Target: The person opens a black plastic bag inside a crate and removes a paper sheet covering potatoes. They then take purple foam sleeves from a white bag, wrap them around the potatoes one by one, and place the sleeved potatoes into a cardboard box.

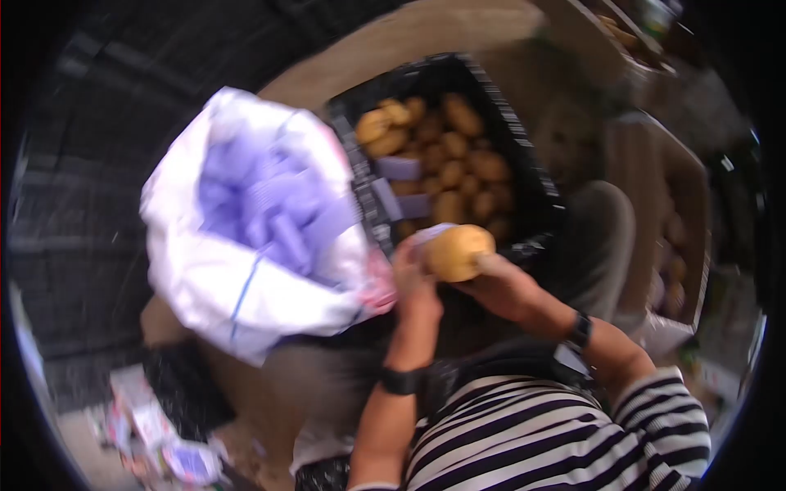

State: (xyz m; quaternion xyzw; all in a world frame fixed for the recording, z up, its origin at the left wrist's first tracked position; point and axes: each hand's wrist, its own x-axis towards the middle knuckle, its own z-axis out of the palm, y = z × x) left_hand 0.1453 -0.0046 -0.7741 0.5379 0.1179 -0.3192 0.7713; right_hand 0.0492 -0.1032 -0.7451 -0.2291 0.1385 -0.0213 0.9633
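A rounded yellow fruit (460, 253), which looks like a mango, is held between my two hands in front of the crate. My left hand (416, 270) is closed against its left side, with a pale purple wrap (434, 232) showing at the fruit's edge. My right hand (506, 288) grips the fruit from the lower right, thumb and fingers pressed to it. Ahead, a black crate (508, 106) holds many similar yellow-brown fruits (453, 173) and a few purple foam sleeves (399, 168). Motion blur hides the finger detail.
Left of the crate stands an open white sack (217, 282) full of purple foam sleeves (274, 204). Cardboard boxes (692, 213) line the right side. Crumpled packaging (147, 413) and a black bag (184, 389) lie at lower left. My knee (602, 237) is beside the crate.
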